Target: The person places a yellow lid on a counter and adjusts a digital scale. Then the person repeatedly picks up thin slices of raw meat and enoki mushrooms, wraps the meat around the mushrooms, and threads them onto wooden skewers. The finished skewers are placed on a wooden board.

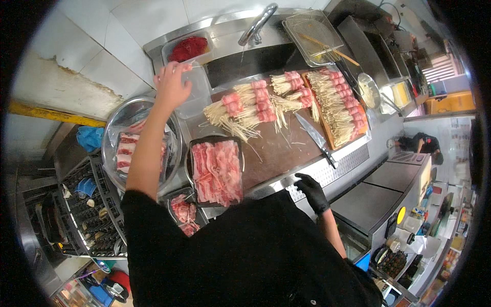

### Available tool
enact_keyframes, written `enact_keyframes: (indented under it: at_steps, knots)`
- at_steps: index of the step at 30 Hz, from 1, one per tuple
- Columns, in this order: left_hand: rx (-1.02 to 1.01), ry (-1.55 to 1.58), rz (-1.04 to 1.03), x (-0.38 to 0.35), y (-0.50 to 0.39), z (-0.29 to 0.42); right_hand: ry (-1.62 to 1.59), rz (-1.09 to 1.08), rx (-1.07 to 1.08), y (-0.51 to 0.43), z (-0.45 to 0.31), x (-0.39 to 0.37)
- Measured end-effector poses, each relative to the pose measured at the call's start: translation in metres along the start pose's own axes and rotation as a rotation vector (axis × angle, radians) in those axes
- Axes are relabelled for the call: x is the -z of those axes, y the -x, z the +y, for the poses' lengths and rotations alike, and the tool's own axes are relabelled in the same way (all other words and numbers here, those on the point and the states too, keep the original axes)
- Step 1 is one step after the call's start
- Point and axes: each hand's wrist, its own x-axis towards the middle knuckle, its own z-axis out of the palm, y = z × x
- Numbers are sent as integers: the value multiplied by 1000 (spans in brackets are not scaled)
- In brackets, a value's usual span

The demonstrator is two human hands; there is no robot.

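My bare left hand (174, 85) reaches over a clear plastic container (195, 98). Something small and pinkish with a thin pale strand shows at its fingertips; whether the hand grips it is unclear. In a black glove, my right hand (312, 192) hovers by the counter's front edge, fingers loosely bent and holding nothing. A kitchen knife (312, 132) lies on the brown cutting board (264, 161). Meat-wrapped enoki bundles (257, 101) lie along the board's far side. More bundles (339, 105) line a wooden board (326, 128) at right. Thin meat slices (216, 170) fill a black tray nearer me.
A plastic tub (210, 53) of red food stands beyond my left hand. At left, a steel bowl (111, 115) holds packed meat. A faucet (257, 25) rises behind a sink. Wire baskets (314, 32) stand back right. Another person (422, 144) is far right.
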Motion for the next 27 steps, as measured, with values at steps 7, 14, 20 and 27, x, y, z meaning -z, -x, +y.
enact_keyframes:
  at_steps: [7, 14, 20, 27]
  knots:
    - [224, 279, -316, 71, 180, 107, 419, -280, 473, -86, -87, -73]
    - [459, 42, -192, 75, 283, 150, 558, -485, 990, -120, -145, -181]
    - [512, 184, 8, 69, 308, 151, 936, -535, 1172, -139, -169, -236]
    - [612, 573, -105, 79, 329, 166, 1414, -766, 1276, -136, -196, -213]
